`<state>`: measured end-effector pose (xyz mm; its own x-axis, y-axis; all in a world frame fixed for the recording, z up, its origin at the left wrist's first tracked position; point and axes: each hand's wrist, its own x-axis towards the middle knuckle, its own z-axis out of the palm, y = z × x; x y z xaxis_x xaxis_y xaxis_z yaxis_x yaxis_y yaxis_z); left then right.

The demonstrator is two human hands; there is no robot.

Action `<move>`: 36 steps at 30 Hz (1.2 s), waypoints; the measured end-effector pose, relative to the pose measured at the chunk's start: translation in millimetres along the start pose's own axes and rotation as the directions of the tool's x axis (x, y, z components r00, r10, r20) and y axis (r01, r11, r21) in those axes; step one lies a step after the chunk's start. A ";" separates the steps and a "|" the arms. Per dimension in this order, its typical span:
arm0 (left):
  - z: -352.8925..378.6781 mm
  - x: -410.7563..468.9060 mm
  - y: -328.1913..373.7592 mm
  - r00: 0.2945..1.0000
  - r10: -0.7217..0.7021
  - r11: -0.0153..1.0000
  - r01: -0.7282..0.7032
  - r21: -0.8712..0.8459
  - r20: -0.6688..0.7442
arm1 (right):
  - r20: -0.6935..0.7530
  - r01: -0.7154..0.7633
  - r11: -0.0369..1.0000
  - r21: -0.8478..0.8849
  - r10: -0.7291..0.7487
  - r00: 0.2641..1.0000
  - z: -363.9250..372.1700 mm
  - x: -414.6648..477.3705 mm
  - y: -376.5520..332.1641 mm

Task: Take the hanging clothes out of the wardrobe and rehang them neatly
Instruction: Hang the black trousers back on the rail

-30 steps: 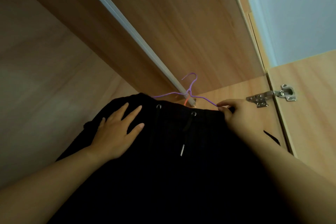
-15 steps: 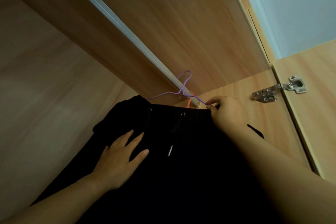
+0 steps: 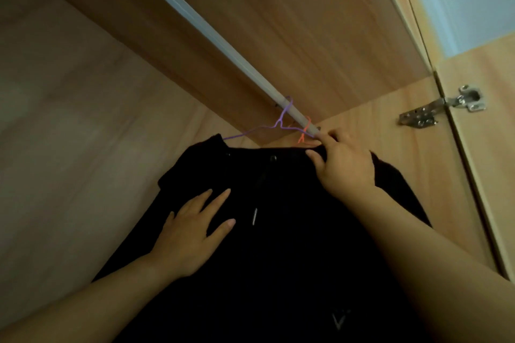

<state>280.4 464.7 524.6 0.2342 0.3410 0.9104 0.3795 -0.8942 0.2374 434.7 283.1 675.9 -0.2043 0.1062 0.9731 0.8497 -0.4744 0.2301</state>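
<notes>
Black garment (image 3: 278, 259) with a drawstring hangs inside the wardrobe on a purple hanger (image 3: 281, 120) hooked over the white rail (image 3: 211, 33); an orange hanger (image 3: 305, 131) sits just beside it on the same rail. Left hand (image 3: 189, 234) lies flat on the garment's front, fingers straight, slightly spread, gripping nothing. Right hand (image 3: 345, 167): fingers curled, pinching the garment's top edge just below the rail; metal door hinge (image 3: 443, 104) further right.
</notes>
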 end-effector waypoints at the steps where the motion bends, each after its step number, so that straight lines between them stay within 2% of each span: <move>1: -0.2 -10.2 -0.6 1.000 -0.008 1.000 0.008 0.020 0.016 | 0.004 0.002 1.000 0.028 -0.002 1.000 -1.0 -17.5 -5.5; 5: 0.1 -67.5 -6.0 0.999 -0.023 0.995 0.018 0.098 0.048 | 0.197 -0.075 0.971 0.229 0.029 0.980 -6.7 -113.7 -39.4; 8: -1.2 -130.1 -8.9 0.995 -0.053 0.987 0.038 0.158 0.090 | 0.323 -0.107 0.945 0.309 0.002 0.946 -13.1 -206.3 -67.0; 12: -1.4 -221.4 -15.6 0.983 -0.074 0.963 0.027 0.269 0.165 | 0.515 -0.200 0.892 0.405 -0.042 0.856 -29.8 -316.9 -96.7; 16: -0.5 -308.4 -20.9 0.958 -0.117 0.962 0.043 0.271 0.263 | 0.630 -0.282 0.860 0.425 -0.057 0.774 -50.9 -397.7 -118.8; 22: -6.6 -403.8 -17.4 0.903 -0.126 0.971 0.028 0.237 0.410 | 0.766 -0.359 0.870 0.337 -0.032 0.642 -98.7 -502.3 -145.2; 28: -5.4 -491.3 -5.6 0.774 -0.072 0.994 0.005 0.108 0.629 | 0.878 -0.485 0.862 0.148 0.111 0.465 -167.3 -592.5 -179.1; 33: -2.2 -570.2 5.8 0.587 0.034 0.999 -0.016 -0.030 0.809 | 0.938 -0.555 0.831 -0.044 0.225 0.262 -244.6 -660.7 -204.4; 36: -2.3 -612.7 22.6 0.488 0.151 0.987 -0.019 -0.162 0.860 | 0.940 -0.585 0.789 -0.186 0.317 0.129 -298.8 -693.7 -212.3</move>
<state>143.4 234.9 -27.1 0.9410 0.2806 0.1890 0.2245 -0.9358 0.2716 250.8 49.1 -50.1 0.6997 0.6846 0.2043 0.6998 -0.5990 -0.3893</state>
